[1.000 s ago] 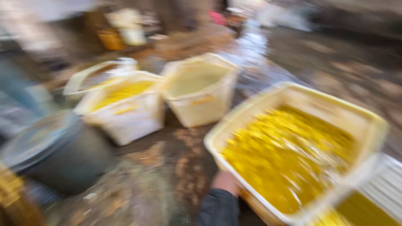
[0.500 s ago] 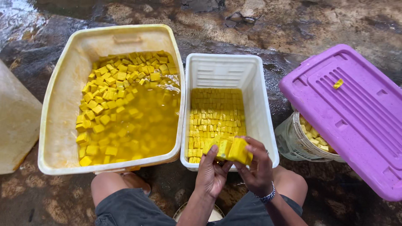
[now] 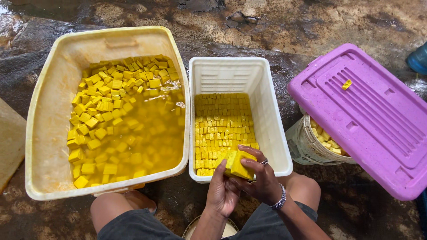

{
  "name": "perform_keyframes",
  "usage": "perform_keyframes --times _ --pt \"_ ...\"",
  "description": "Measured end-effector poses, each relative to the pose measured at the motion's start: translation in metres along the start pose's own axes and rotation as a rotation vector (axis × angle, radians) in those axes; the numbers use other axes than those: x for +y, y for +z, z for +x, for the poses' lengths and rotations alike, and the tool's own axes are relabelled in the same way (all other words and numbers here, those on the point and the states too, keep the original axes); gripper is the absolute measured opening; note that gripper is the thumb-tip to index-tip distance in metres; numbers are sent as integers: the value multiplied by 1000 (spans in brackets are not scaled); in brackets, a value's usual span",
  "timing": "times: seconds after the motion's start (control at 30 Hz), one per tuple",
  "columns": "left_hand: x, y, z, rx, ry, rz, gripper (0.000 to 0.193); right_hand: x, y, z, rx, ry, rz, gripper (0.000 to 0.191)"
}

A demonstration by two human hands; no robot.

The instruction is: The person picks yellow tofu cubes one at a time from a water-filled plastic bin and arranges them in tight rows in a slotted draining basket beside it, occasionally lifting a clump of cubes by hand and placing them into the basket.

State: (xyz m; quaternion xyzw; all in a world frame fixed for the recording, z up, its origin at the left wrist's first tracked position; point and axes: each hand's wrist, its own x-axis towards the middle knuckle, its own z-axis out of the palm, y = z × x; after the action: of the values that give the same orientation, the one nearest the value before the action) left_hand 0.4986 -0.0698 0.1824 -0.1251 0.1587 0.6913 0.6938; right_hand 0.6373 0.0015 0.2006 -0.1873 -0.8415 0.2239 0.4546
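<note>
The person crouches over a white crate (image 3: pixel 271 115), and both hands meet at its near rim. The left hand (image 3: pixel 222 191) cups a small stack of yellow cubes (image 3: pixel 240 163) from below, its fingers curled up against the stack's near side. The right hand (image 3: pixel 262 178) closes over the same stack from the right, with the thumb and fingers pressing its top and far side; a ring sits on one finger and a beaded bracelet (image 3: pixel 280 200) circles the wrist. The stack hangs just above the crate's near edge, touching both hands.

Inside the crate, more yellow cubes lie packed in tight, even rows across the floor, filling it from the near wall to about the middle; the far part of the crate wall shows bare white ribs.

Just left of the crate, touching its side, stands a larger cream tub (image 3: pixel 49 124) holding yellow liquid with loose cubes floating in it, heaped toward its far and left sides. To the right of the crate sits a round bucket (image 3: pixel 302 142) with cubes inside, half covered by a purple lid (image 3: pixel 373 115) that bears one stray yellow piece (image 3: pixel 347 84). All stand on wet, dark ground (image 3: pixel 267 22).
</note>
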Motion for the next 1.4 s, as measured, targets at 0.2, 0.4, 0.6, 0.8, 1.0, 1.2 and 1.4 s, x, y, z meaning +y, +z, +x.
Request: perform_keyframes --times 0.2,0.4,0.6,0.8,1.0,1.2,1.4 --pt "-2 -16 15 207 33 161 57 23 27 -37 155 362 84 68" --pt "-30 -33 30 90 266 264 58 26 41 -62 674 774 760 55" --pt "-59 -56 51 99 433 422 61 19 49 -67 613 988 556 65" --pt "-49 -78 70 152 225 339 55 46 45 -82 731 951 722 73" --pt "-38 -81 83 145 -26 186 47 70 25 -91 485 566 197 74" --pt "-45 -82 95 137 -85 149 68 105 16 -85 79 185 101 90" --pt "-56 -88 117 362 -69 268 57 132 41 -116 230 557 61 93"
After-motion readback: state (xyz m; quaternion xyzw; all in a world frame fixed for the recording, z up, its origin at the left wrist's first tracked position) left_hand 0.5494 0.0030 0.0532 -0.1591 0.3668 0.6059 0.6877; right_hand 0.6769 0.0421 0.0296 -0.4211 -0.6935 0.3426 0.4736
